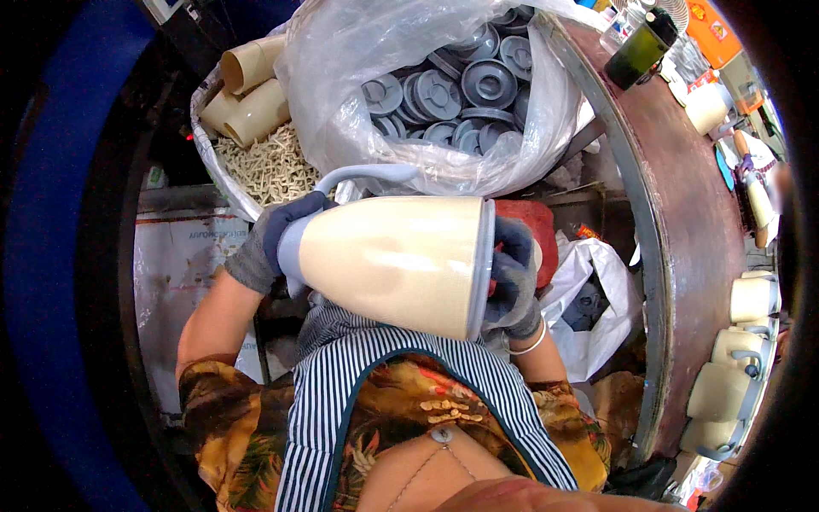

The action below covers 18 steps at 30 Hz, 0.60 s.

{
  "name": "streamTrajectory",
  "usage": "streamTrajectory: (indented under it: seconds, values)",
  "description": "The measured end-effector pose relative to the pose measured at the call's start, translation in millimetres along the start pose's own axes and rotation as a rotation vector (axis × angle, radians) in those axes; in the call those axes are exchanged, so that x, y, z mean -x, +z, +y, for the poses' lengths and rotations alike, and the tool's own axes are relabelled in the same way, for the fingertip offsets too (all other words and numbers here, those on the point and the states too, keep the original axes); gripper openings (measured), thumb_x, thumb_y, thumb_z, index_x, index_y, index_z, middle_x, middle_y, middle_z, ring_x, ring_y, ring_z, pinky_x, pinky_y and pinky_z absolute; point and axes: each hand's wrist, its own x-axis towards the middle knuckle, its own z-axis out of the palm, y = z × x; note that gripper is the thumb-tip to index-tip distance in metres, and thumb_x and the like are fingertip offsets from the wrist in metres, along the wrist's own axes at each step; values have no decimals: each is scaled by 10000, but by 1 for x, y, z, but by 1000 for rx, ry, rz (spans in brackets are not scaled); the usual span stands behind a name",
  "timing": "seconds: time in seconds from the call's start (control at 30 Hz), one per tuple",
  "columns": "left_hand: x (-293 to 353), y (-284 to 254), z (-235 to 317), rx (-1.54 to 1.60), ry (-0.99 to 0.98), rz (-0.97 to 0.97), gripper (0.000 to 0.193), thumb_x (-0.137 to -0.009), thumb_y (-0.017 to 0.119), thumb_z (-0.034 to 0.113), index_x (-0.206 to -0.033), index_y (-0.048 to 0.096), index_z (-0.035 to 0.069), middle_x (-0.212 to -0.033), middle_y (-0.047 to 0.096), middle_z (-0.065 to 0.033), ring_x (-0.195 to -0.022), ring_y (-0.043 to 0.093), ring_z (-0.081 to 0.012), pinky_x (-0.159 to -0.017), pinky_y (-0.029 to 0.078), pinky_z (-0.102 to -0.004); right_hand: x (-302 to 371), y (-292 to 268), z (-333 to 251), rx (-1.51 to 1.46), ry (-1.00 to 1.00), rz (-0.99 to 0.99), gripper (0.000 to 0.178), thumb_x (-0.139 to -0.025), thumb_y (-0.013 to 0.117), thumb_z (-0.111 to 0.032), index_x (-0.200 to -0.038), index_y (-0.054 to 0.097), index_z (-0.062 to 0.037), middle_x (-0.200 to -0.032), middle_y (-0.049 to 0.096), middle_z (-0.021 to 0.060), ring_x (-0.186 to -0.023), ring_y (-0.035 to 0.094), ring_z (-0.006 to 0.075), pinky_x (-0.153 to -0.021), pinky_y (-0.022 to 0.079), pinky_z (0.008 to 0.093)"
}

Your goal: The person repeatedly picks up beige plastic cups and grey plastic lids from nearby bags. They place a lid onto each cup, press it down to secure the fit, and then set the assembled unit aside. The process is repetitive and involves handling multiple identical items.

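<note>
A cream vacuum jug [397, 260] with a grey-blue collar, handle and base ring lies sideways across my lap in both hands. My left hand [286, 235], in a dark blue and grey glove, is wrapped round its collar end beneath the curved handle [363, 173]. At the wide base end, my right hand [512, 277], gloved the same way, has its fingers curled against the ring. Part of that hand is hidden behind the base, and I cannot make out whether it also holds a small part.
Ahead, a clear plastic bag holds many grey round lids [439, 94]. Left of it, a sack [209, 158] contains cream tubes [260, 111] and small pale pieces. A brown-topped bench [691, 213] curves along the right, bearing cream jugs [721, 392] and a green bottle [640, 51]. A white bag [589, 341] lies below.
</note>
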Motion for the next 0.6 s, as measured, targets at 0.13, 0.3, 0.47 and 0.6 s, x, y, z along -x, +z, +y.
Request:
streamTrajectory:
  seconds: [0.13, 0.3, 0.47, 0.6]
  values:
    - [13, 16, 3, -204, 274, 49, 329, -991, 520, 249, -1141, 626, -24, -1075, 683, -134, -961, 676, -203, -872, 546, -338, 12, 24, 12, -132, 175, 218, 563, -772, 723, -239, -1255, 545, -9, -1258, 539, 231, -1125, 544, 393, -917, 468, 459]
    - [11, 19, 0, -105, 317, 70, 352, -1007, 494, 292, -1119, 627, -14, -1038, 688, -130, -925, 678, -213, -843, 545, -342, 19, 27, 13, -219, 223, 166, 561, -747, 721, -224, -1241, 554, -17, -1259, 523, 223, -1035, 584, 379, -861, 499, 451]
    - [20, 13, -12, -288, 272, 53, 393, -1005, 493, 352, -1112, 632, 0, -1038, 687, -124, -919, 676, -204, -833, 544, -331, 0, -1, -7, 55, 43, -55, 625, -653, 726, -194, -1224, 551, -12, -1200, 534, 244, -991, 603, 407, -829, 515, 433]
    - [10, -5, -20, 107, 79, 30, 403, -1003, 504, 362, -1136, 626, 1, -1061, 688, -137, -929, 678, -208, -847, 548, -340, 8, -10, 7, -365, 376, 76, 554, -741, 659, -220, -1241, 553, -7, -1127, 589, 215, -1023, 617, 375, -877, 513, 430]
